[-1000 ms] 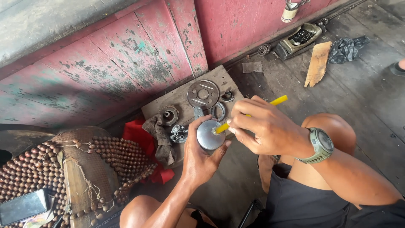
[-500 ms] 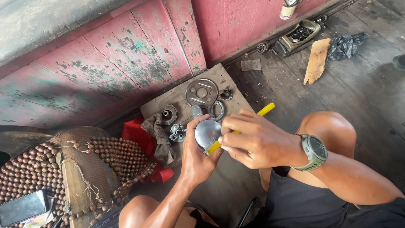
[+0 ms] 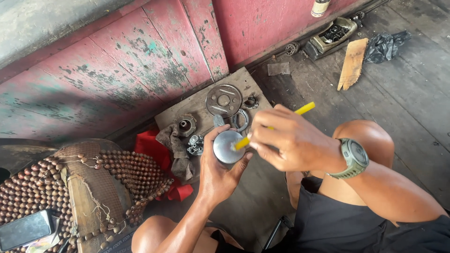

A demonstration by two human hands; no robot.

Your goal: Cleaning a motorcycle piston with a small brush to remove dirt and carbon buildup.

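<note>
Left hand (image 3: 218, 173) has its fingers wrapped round a round silvery metal part (image 3: 228, 146), flat face up, held in the air just off the near edge of the wooden board (image 3: 197, 112) on the floor. Right hand (image 3: 286, 138) has its fingers clamped on a yellow-handled tool (image 3: 304, 108); the tip sits on the part's top face, near its right rim. Can't tell what kind of tip it is, the hand covers the shank.

Progress, my read: mid-job. Looks like he's working the face or rim of the part with the tool, whether scraping, prying or cleaning I can't say. The other bits are already apart and laid out on the board: a flat perforated metal disc (image 3: 223, 100) toward the far edge, a ring (image 3: 240, 119) just beside it, a small rusty cup-shaped piece (image 3: 186, 125) at the left side, a small toothed gear-like cluster (image 3: 195, 144) at the near-left corner next to a greasy rag (image 3: 174, 147). So disassembly seems done; the held part isn't finished and nothing looks reassembled.

How the part looks: dull grey, smooth, domed or flat cap, short cylinder body mostly hidden in the palm. Face looks fairly clean compared with the rusty pieces on the board. No visible crack or dent, though it's small in view.

Red cloth (image 3: 157, 150) sits under the board's left edge.
</note>
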